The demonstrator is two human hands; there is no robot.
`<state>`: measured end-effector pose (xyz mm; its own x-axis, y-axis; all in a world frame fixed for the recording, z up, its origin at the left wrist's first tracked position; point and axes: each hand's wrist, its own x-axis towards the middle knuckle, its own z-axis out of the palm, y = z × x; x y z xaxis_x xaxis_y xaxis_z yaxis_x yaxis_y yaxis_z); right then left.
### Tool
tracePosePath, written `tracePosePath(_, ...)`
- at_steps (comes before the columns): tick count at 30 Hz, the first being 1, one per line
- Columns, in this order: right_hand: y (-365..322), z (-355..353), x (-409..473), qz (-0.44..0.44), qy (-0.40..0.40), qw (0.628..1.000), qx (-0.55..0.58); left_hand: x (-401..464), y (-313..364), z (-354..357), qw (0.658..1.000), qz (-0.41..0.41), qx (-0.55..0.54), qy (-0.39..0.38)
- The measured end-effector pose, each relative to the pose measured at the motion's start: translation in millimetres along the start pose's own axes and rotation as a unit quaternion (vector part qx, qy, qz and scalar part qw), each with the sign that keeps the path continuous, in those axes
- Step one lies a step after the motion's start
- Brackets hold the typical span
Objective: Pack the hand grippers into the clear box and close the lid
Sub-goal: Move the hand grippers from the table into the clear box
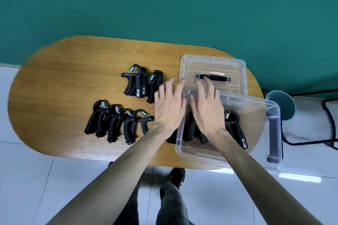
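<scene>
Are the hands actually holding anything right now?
Nothing is held. The left hand hovers spread open beside the clear box, and the right hand is flat and open over the hand grippers inside it.

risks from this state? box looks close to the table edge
1. The clear box overhangs the table's near right edge; pressing inside with the right hand might tip it.
2. Two clusters of hand grippers lie unpacked; closing now would leave them out.
3. The lid lies behind the box, partly under it; pulling it free might shift the box.
</scene>
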<state>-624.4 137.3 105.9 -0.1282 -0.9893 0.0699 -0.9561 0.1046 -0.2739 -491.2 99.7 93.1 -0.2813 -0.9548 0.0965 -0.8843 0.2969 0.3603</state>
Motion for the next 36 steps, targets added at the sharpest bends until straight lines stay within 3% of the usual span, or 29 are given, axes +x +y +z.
tracePosePath(7, -109, 43, 20, -0.036, -0.052, 0.998, 0.025, -10, -114, -32, 0.998, -0.065, 0.000, -0.024)
tracePosePath(16, -231, 116, 38, -0.042, -0.120, 0.991, -0.032, -35, -266, -54, 0.984, -0.142, 0.003, -0.109)
tracePosePath(28, -240, 199, 70, 0.030, -0.168, 0.982, -0.077, -74, -331, 7, 0.956, -0.169, -0.048, -0.233)
tracePosePath(36, -238, 244, 104, 0.061, -0.130, 0.984, -0.103, -78, -331, 36, 0.970, -0.164, -0.060, -0.169)
